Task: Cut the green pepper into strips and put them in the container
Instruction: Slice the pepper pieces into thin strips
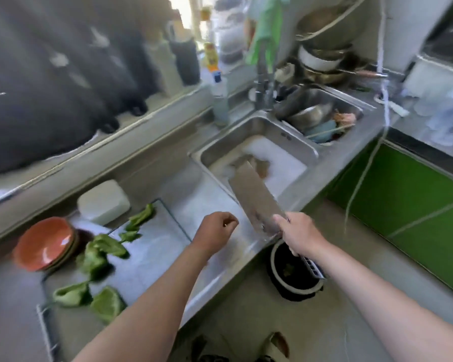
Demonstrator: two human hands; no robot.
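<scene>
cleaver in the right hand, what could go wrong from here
1. The cleaver is raised in the right hand with its blade close to the left hand; a swing could nick it.
2. The blade points over the foamy sink; if dropped, it could vanish under the foam.
3. Some pepper pieces lie at the cutting board edge and could fall.

The right hand (pixel 298 232) gripped the handle of a cleaver (pixel 254 197), its broad blade angled up and away over the edge of the sink (pixel 246 129), where foamy water lay. The left hand (pixel 215 228) hovered just beside the blade's heel, fingers loosely curled and holding nothing. Large green pepper pieces (pixel 100 253) lay scattered on the cutting board (pixel 154 246) to the left, not yet in strips, near a white lidded container (pixel 104 202) and stacked orange bowls (pixel 46 242) on the tabletop (pixel 194 192).
</scene>
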